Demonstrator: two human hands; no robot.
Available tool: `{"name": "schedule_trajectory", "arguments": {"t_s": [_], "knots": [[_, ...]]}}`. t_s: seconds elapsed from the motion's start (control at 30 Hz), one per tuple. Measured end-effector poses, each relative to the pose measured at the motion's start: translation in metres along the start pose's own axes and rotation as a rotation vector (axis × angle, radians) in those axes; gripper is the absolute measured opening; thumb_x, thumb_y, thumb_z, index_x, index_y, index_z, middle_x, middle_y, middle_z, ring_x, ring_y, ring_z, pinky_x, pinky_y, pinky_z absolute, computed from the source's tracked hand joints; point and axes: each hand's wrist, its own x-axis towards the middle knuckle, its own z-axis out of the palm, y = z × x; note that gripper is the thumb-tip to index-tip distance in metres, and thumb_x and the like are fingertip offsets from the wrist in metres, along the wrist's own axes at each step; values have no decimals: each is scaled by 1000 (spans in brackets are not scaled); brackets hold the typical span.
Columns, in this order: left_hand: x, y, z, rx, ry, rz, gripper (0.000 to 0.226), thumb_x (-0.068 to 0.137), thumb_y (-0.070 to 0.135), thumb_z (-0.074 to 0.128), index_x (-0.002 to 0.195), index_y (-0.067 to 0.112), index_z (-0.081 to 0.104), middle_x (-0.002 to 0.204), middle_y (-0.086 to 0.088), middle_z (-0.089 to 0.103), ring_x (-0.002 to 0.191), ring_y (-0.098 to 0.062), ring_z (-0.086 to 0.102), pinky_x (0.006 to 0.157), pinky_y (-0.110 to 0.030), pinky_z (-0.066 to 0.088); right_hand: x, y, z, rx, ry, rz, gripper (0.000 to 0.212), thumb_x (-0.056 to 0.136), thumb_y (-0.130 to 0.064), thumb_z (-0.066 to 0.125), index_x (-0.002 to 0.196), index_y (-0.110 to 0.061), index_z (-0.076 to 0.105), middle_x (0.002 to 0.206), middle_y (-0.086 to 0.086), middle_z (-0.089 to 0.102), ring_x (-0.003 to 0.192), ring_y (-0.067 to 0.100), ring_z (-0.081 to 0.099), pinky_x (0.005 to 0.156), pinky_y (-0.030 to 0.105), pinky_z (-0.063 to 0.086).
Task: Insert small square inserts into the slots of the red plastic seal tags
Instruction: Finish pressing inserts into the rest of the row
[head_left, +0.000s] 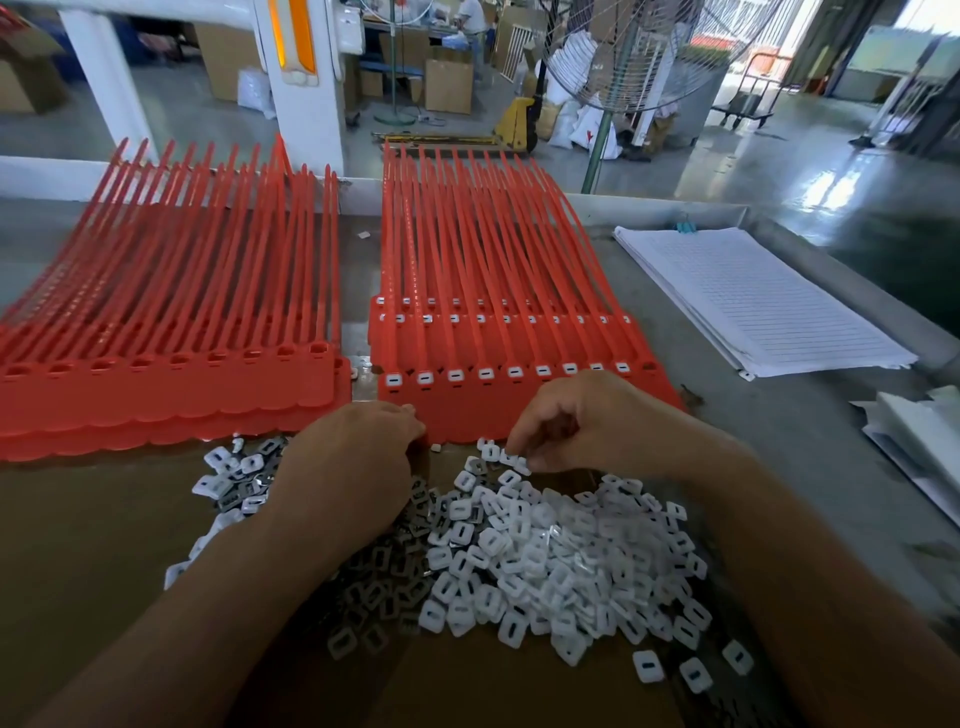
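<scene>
Reaches with the right hand (576, 421) to the far edge of the pile of white square inserts (545, 545), fingers curled and seemingly pinching one or two pieces there. Rests the left hand (358, 457) knuckles-up at the near edge of the right sheet of red seal tags (467, 415); cannot tell whether anything is held under its curled fingers. Risks lifting two inserts stuck together, or one turned the wrong way, and so jamming the seemingly unfilled slot (649, 366) at the right end of the front row. Risks also sweeping pieces off the cardboard (104, 519) with the forearms, or nudging the sheet out of line.
</scene>
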Motion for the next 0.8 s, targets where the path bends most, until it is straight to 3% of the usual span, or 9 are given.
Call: {"name": "schedule_trajectory", "arguments": {"t_s": [0.33, 0.53, 0.67, 0.8], "knots": [[-1, -1, 1, -6, 13, -8, 46, 88, 8, 37, 129, 27, 50, 140, 13, 41, 127, -9, 38, 102, -27, 34, 7, -1, 11, -100, -78, -14, 18, 75, -13, 74, 90, -24, 73, 73, -17, 55, 69, -11, 50, 64, 6, 40], [-1, 0, 1, -8, 14, -13, 47, 88, 7, 38, 129, 26, 50, 140, 13, 41, 127, -9, 38, 101, -28, 34, 5, -2, 10, -30, -78, 2, 23, 75, -9, 73, 71, -29, 61, 72, -15, 58, 64, -12, 52, 60, 5, 41], [-1, 0, 1, -7, 16, -7, 46, 88, 7, 37, 128, 26, 50, 140, 12, 42, 127, -9, 39, 100, -27, 35, 2, -3, 8, 13, -58, 21, 17, 76, -9, 72, 73, -23, 61, 65, -23, 62, 62, -10, 56, 58, 6, 42], [-1, 0, 1, -8, 17, -3, 46, 88, 8, 38, 128, 26, 50, 139, 12, 42, 126, -9, 40, 100, -27, 35, -2, -1, 2, 115, 31, 31, 21, 76, -3, 67, 72, -23, 61, 72, -10, 68, 64, 2, 63, 64, 19, 53]]}}
